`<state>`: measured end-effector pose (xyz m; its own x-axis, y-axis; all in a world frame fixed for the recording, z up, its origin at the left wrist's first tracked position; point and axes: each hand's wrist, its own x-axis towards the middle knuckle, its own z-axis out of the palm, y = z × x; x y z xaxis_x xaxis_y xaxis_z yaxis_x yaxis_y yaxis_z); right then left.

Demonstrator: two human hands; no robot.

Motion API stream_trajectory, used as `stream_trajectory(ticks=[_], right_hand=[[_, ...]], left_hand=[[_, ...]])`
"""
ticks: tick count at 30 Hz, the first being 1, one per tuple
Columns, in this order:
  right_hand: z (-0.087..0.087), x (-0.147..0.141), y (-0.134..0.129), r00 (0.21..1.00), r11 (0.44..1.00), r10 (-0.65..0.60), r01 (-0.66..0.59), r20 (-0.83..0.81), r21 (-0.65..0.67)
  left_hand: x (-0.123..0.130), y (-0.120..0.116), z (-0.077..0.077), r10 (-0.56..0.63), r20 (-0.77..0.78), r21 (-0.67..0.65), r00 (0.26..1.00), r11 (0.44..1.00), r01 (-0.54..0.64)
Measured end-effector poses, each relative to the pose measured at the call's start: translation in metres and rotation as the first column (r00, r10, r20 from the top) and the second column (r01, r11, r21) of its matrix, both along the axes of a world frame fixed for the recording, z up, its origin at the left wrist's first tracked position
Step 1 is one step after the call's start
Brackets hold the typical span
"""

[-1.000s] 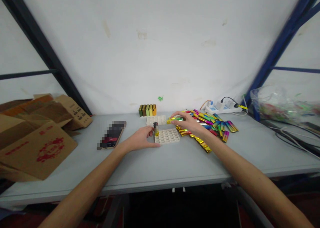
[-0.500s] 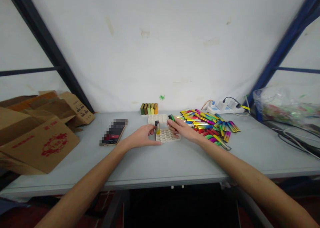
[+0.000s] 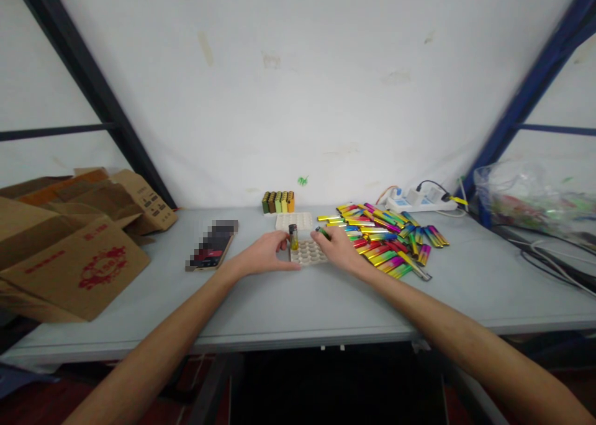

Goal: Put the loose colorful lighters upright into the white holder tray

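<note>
My left hand [image 3: 263, 252] spans the left end of a white tray with round holes [image 3: 306, 252]. Its thumb lies along the front edge and its fingers curl by the far left corner, steadying the tray. A yellow lighter [image 3: 294, 240] with a dark top stands upright in the tray's left end, beside my fingertips. Over the tray's right part, my right hand [image 3: 342, 248] is closed on a green lighter [image 3: 323, 232] with a dark top, tilted and mostly hidden by the fingers. The hand also covers the tray's right end.
Many shiny multicoloured lighters [image 3: 386, 235] lie piled at the right. Behind are a second white tray [image 3: 293, 220] and upright lighters in rows [image 3: 278, 202]. A phone [image 3: 214, 245] and cardboard boxes [image 3: 93, 257] are left; a power strip [image 3: 421, 202], cables and a plastic bag [image 3: 521, 195] right.
My right hand has moved slightly lower and closer over the tray, with the green lighter tilted lower in its fingers. My left hand and the standing yellow lighter have stayed put.
</note>
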<state>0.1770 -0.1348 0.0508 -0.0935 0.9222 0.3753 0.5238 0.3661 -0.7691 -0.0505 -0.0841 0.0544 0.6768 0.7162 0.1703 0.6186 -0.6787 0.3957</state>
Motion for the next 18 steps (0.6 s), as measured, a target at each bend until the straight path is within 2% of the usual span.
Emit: stream_trajectory(ticks=[9,14,18], right_hand=[[0.0014,0.0038,0.0009,0.997,0.995,0.046,-0.051,0.061,0.086],[0.0032,0.0044,0.0001,0.968,0.956,0.028,-0.098,0.25,0.275],[0.0056,0.0035,-0.0021,0.938,0.98,0.014,-0.08,0.345,0.18]], left_hand=[[0.0003,-0.0008,0.0004,-0.006,0.003,0.006,1.0,1.0,0.006],[-0.0002,0.0006,-0.0019,-0.014,0.003,0.01,1.0,1.0,0.014],[-0.0005,0.0014,-0.0028,-0.015,-0.02,0.014,1.0,1.0,0.016]])
